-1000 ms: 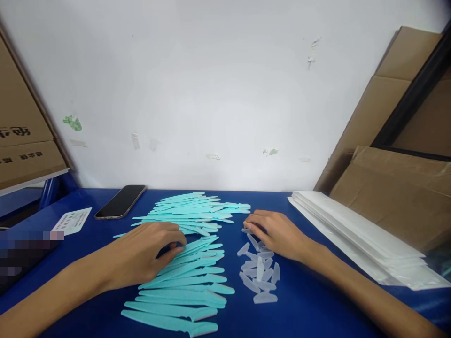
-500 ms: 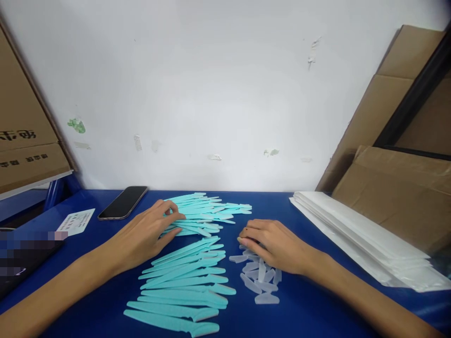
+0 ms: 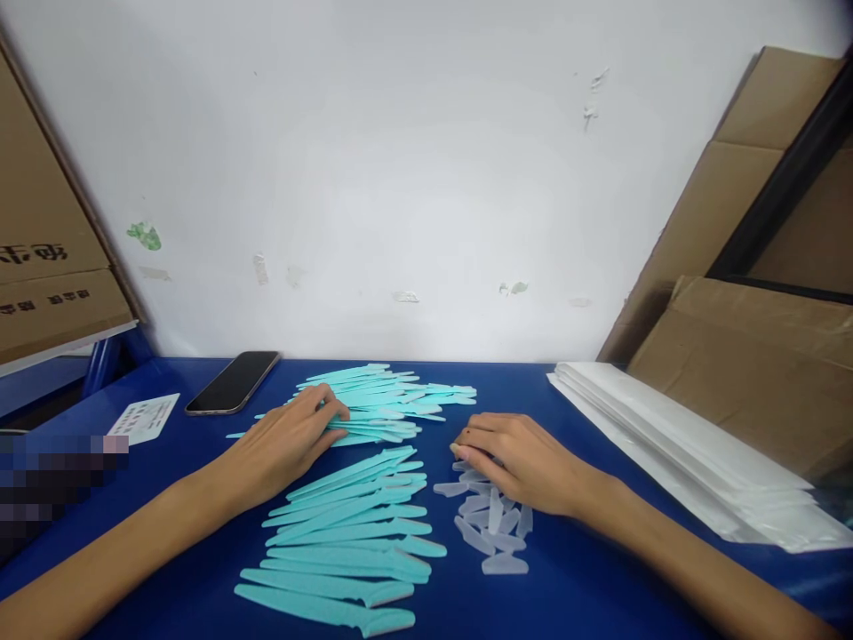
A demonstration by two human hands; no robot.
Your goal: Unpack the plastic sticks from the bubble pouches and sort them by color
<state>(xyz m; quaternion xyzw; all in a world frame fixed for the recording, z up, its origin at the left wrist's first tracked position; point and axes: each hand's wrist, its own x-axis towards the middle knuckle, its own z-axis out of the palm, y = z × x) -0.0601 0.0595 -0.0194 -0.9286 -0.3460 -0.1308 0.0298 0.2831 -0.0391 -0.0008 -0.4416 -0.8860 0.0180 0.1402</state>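
My left hand [image 3: 283, 443] lies on the far pile of teal plastic blades [image 3: 386, 402], its fingertips pinching one piece at the pile's left edge. A second, fanned row of the same teal blades [image 3: 346, 533] lies nearer me, just right of my left wrist. My right hand [image 3: 520, 458] rests palm down with fingers curled on a small heap of translucent white caps [image 3: 490, 524]; whether a cap is between the fingertips is hidden.
The blue table [image 3: 586, 578] carries a black phone [image 3: 232, 382] and a white card [image 3: 144, 418] at the back left. A stack of clear plastic sleeves [image 3: 673, 449] lies at the right beside cardboard boxes [image 3: 753, 356]. Another cardboard box [image 3: 46, 267] stands left.
My left hand left the near row of teal blades and moved up onto the far pile. My right hand slid nearer me over the caps, pushing one out to the left.
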